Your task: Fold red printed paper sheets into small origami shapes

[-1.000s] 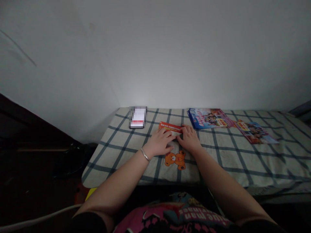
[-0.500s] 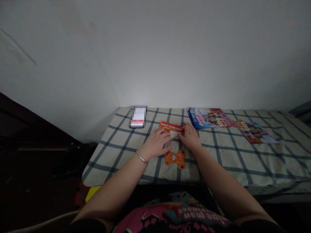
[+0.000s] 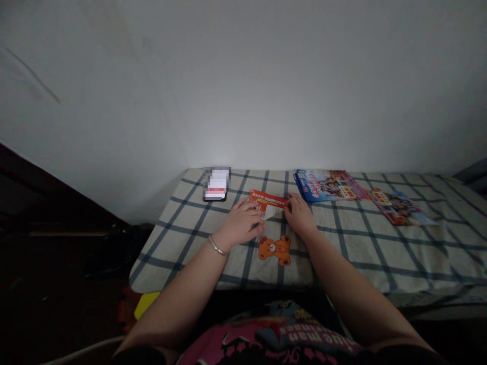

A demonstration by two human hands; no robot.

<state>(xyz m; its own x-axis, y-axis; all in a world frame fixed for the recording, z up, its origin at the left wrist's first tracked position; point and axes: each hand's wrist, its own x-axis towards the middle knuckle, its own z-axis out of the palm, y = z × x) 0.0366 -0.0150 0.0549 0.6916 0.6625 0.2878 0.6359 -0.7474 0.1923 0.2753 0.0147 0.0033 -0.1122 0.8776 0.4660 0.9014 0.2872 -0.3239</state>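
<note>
More red leaflet visible than before, left hand splayed atop, right hand half-curled, grip unclear

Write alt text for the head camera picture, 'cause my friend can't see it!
A left hand and a right hand touch opposite sides of a red-and-white paper on a checked cloth. An orange teddy bear picture is on the near side; a phone lies to the left, colorful flyers to the right.

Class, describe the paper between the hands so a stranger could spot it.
On the checked cloth, look just beyond the orange bear picture. The paper lies between the left hand and right hand. Unlike the flyers to its right, it has a red band across its far edge.
</note>
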